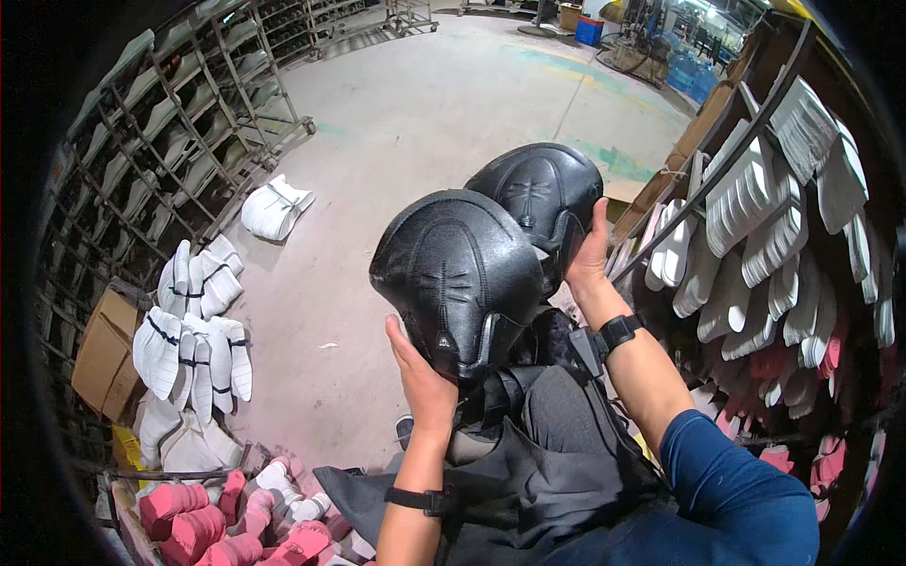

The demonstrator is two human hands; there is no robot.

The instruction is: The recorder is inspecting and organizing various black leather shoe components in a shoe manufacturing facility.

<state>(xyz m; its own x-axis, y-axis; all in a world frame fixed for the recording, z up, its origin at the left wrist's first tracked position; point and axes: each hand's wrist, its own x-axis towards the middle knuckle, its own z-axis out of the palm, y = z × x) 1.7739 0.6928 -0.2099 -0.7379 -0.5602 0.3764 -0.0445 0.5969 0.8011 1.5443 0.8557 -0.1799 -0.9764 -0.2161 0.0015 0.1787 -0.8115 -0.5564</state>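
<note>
Two black leather shoe uppers (pixel 453 278), curved and stitched, are held up in front of me above my lap. The nearer one overlaps the farther black upper (pixel 538 184), so part of the latter is hidden. My left hand (pixel 425 382) grips the lower left side of the nearer upper, thumb raised along its edge. On the right, my right hand (pixel 587 250) is closed round the side of the farther upper, with its thumb up; the other fingers are hidden behind it. A dark apron (pixel 528 472) covers my lap.
White insoles (pixel 741 198) hang in rows on a rack at right. Tied white bundles (pixel 193 354) lie on the left beside a cardboard box (pixel 106 354); another bundle (pixel 276 208) lies on the floor. Pink rolled pieces (pixel 198 528) fill the lower left. Metal shoe racks (pixel 156 141) stand far left.
</note>
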